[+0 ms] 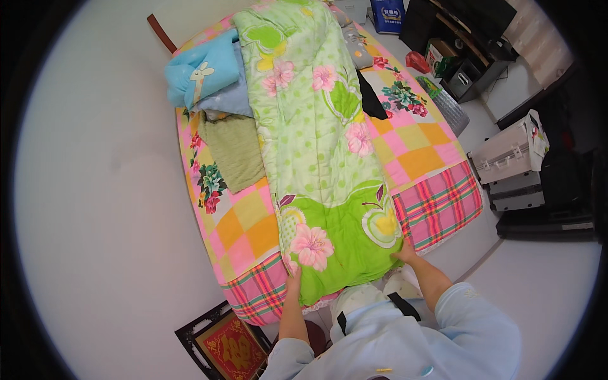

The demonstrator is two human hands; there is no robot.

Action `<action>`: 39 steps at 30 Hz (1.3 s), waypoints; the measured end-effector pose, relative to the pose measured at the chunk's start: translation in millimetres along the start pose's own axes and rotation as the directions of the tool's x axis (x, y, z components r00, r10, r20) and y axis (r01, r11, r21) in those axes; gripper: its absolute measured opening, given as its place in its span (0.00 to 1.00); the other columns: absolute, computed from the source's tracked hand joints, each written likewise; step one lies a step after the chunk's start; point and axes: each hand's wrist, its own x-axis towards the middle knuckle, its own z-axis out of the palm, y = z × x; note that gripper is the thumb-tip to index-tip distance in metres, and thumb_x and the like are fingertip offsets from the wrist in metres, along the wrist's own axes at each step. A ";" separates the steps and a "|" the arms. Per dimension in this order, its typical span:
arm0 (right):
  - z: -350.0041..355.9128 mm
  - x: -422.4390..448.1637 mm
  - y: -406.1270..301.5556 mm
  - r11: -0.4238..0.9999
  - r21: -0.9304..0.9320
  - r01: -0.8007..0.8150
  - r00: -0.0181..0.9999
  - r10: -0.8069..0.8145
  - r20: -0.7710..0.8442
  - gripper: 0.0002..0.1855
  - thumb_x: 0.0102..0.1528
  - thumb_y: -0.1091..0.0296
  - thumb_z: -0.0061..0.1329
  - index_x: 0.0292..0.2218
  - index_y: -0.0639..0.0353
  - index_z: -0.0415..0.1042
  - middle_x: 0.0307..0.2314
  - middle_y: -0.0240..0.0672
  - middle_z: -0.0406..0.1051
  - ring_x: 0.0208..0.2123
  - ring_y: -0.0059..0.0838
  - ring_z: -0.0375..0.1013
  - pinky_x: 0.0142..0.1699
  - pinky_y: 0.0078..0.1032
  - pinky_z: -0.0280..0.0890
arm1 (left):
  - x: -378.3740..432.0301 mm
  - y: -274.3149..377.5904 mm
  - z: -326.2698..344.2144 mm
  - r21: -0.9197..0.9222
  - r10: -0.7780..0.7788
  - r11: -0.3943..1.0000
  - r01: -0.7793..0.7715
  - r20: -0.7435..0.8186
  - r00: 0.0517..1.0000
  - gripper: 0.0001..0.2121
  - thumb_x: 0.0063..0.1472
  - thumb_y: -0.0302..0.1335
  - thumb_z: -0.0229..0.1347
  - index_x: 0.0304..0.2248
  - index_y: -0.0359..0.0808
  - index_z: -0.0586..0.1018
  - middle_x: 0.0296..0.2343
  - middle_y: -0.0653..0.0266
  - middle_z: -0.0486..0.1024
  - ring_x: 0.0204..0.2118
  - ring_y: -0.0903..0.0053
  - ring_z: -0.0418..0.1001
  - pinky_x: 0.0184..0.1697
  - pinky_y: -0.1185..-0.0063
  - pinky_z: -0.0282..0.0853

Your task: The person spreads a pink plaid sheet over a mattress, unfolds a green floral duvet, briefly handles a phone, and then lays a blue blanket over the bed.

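A green quilt (313, 161) with pink flowers and apple shapes lies lengthwise down the bed in a long folded strip. Its near end hangs close to my legs. My left hand (293, 279) grips the near left corner of the quilt. On the opposite corner, my right hand (404, 252) has the edge, its fingers partly hidden by the cloth. Beneath is a bed sheet (422, 147) with pink, orange and yellow checks, flower bunches and a plaid band at the foot.
Left of the quilt lie a blue giraffe cushion (204, 71), a blue-grey pillow (225, 99) and an olive cloth (235, 152). A black cloth (373, 97) and grey pillow (356, 45) lie right. Suitcases (503, 156) stand beside the bed; a framed red panel (230, 349) stands near its foot.
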 end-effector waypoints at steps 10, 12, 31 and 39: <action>19.0 -1.1 -8.1 0.932 0.356 -0.064 0.995 0.086 -0.046 0.17 0.23 0.74 0.44 0.24 0.65 0.63 0.19 0.44 0.64 0.22 0.33 0.65 0.26 0.25 0.58 | -9.1 -5.5 37.8 -0.145 -0.059 0.985 0.088 0.195 0.979 0.31 0.41 0.42 0.48 0.40 0.28 0.57 0.38 0.58 0.59 0.40 0.72 0.57 0.41 0.81 0.52; 5.2 9.0 -3.3 0.924 0.382 -0.031 0.994 0.069 -0.087 0.17 0.23 0.75 0.42 0.23 0.66 0.63 0.18 0.44 0.64 0.21 0.33 0.64 0.24 0.25 0.57 | -66.3 78.2 60.4 -0.393 0.290 0.906 -0.155 0.311 0.905 0.25 0.47 0.37 0.45 0.41 0.30 0.56 0.38 0.61 0.58 0.40 0.75 0.56 0.41 0.82 0.52; -172.4 -48.2 229.0 0.711 0.676 0.194 0.917 0.115 -0.383 0.08 0.25 0.81 0.35 0.15 0.68 0.63 0.13 0.38 0.62 0.15 0.26 0.60 0.18 0.24 0.54 | -217.0 -20.3 193.7 -0.312 0.294 0.920 -0.238 0.146 0.945 0.23 0.44 0.38 0.47 0.37 0.29 0.63 0.33 0.52 0.63 0.36 0.69 0.62 0.37 0.78 0.56; -137.5 -21.4 178.4 0.913 0.309 0.268 0.790 -0.025 -0.613 0.12 0.30 0.79 0.38 0.24 0.66 0.62 0.18 0.43 0.63 0.22 0.35 0.63 0.27 0.25 0.57 | -238.9 43.9 222.3 0.555 0.328 0.791 -0.257 -0.030 0.944 0.18 0.42 0.39 0.46 0.25 0.29 0.69 0.26 0.45 0.64 0.31 0.60 0.62 0.32 0.72 0.57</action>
